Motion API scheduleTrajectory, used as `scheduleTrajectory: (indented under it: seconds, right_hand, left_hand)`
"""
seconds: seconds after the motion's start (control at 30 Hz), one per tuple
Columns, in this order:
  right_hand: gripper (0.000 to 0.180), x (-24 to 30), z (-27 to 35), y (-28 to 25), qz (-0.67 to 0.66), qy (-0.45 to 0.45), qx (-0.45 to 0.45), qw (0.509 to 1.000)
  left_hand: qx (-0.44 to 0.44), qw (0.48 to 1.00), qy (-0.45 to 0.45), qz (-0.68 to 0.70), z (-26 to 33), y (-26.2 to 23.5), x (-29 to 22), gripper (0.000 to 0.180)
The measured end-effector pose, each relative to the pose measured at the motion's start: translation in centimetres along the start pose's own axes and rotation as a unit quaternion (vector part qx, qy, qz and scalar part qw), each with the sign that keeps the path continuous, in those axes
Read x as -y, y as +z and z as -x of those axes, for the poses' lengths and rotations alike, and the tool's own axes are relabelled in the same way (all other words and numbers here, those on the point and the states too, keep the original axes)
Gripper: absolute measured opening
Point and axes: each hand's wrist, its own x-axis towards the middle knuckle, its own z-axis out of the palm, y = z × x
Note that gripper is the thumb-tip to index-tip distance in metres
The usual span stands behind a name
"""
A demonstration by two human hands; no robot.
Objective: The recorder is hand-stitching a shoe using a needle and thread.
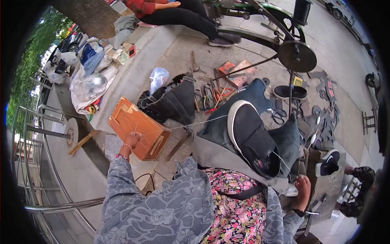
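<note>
A black slip-on shoe (254, 140) with a white sole edge rests on its side across my lap, over a dark cloth (215, 136). Pale thread (191, 124) runs from the shoe's sole edge out to my left hand (132, 139), which is closed on it in front of a wooden box. A thin, light sliver, perhaps a needle, sticks up from those fingers. From the shoe's opening another length of thread (283, 162) leads to my right hand (302, 185), closed around it low on the right. The fingertips of both hands are too small to make out.
The orange-brown wooden box (140, 128) stands left of a black bag (172, 99). Pliers and other hand tools (209, 95) lie beyond the cloth, with scissors (279, 116) and leather scraps (321, 126) to the right. A sewing machine's wheel (297, 56) rises ahead. A person sits beyond.
</note>
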Motion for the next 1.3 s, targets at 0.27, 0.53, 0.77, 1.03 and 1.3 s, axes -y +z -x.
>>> scheduleTrajectory:
  seconds: [0.27, 0.53, 0.77, 1.03, 1.3]
  right_hand:
    - [0.026, 14.2, 5.4, 12.0, 0.129, -0.192, -0.065, 0.971]
    - [0.064, 18.7, 7.6, 25.6, 0.433, -0.275, 0.011, 0.858]
    - [0.017, 17.5, 6.7, 22.6, 0.387, -0.144, 0.018, 0.910]
    - [0.009, 17.3, 6.0, 23.0, 0.233, -0.403, -0.130, 0.875]
    - [0.047, 15.9, 6.3, 28.2, -0.361, -0.330, 0.174, 0.855]
  left_hand:
    - [0.169, 0.953, 0.206, 0.146, 7.9, 9.9, -14.1, 0.034]
    - [0.485, 0.803, 0.253, 0.238, 19.0, 16.7, -27.0, 0.038]
    - [0.631, 0.692, 0.150, 0.318, 17.9, 15.2, -25.9, 0.029]
    - [0.190, 0.779, 0.538, 0.258, 20.2, 23.1, -28.4, 0.042]
    - [0.053, 0.764, 0.614, 0.190, 20.5, 25.8, -28.5, 0.046]
